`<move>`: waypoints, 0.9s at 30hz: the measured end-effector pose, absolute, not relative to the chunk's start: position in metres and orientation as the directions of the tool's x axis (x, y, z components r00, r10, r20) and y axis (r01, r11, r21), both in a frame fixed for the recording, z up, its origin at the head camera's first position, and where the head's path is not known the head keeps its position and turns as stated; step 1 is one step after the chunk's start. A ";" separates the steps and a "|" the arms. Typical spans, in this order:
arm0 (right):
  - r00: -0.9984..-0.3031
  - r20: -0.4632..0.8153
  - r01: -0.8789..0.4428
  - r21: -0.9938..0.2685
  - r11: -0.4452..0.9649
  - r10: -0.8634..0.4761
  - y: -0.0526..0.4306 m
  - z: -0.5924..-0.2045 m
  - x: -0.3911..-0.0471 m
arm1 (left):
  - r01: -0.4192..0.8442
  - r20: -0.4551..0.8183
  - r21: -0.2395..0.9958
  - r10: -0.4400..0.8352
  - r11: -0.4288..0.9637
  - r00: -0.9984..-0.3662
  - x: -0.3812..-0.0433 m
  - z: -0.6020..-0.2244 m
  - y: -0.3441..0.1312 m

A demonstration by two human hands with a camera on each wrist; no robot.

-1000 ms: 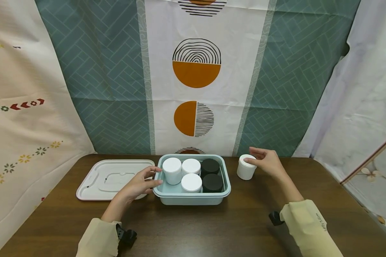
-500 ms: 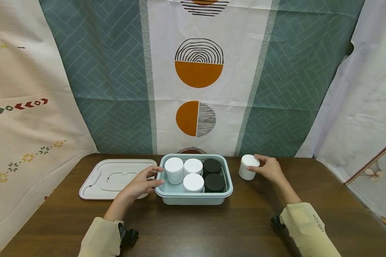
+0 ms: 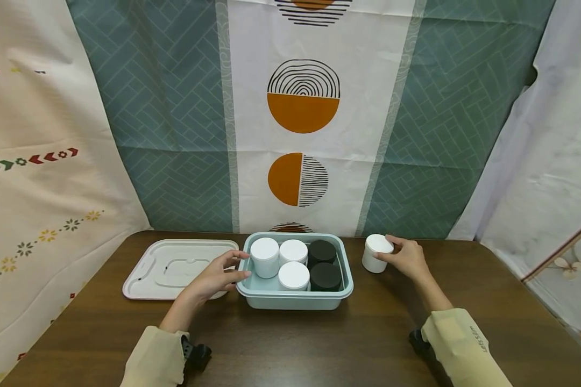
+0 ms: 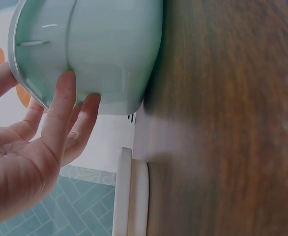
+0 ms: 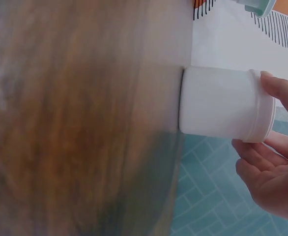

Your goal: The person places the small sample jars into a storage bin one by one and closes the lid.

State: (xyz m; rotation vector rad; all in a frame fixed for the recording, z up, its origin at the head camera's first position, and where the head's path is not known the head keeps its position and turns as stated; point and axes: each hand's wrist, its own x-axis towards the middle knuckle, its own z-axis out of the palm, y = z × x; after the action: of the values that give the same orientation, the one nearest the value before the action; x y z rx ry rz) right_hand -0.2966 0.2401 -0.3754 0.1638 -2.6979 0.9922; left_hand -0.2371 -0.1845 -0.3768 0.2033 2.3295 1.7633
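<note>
A pale green tub holds white-lidded jars, such as the tall one at its left, and two black-lidded jars on its right side. My left hand holds the tub's left edge; in the left wrist view, the thumb is at the rim and fingertips lie against the outer wall. To the right of the tub, a separate white jar stands upright on the table. My right hand pinches it near the lid, thumb and fingers on opposite sides in the right wrist view.
A white tub lid lies flat on the dark wooden table, left of the tub and partly behind the left hand. A patterned curtain hangs right behind the table's back edge.
My right hand's fingers have come down around the jar's lid, and the slightly tilted jar now stands straight. The left hand stays at the tub; the whole view has shifted slightly.
</note>
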 end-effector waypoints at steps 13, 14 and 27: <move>-0.914 0.404 -0.308 -0.646 0.698 -0.029 0.229 -0.328 -0.281 | -0.030 -0.093 0.964 0.229 0.263 -0.969 -0.237 -0.379 -0.185; -0.913 0.406 -0.314 -0.652 0.690 -0.032 0.227 -0.324 -0.280 | -0.028 -0.091 0.964 0.230 0.263 -0.969 -0.237 -0.378 -0.185; -0.912 0.400 -0.378 -0.727 0.573 -0.094 0.192 -0.294 -0.268 | -0.018 -0.086 0.962 0.238 0.272 -0.967 -0.238 -0.378 -0.186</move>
State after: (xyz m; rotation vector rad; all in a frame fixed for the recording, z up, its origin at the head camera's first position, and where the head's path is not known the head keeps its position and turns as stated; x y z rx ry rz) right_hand -0.2683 0.1922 -0.2941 0.3863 -2.4908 1.2610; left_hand -0.2378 -0.1857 -0.3776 0.2046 2.3266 1.7646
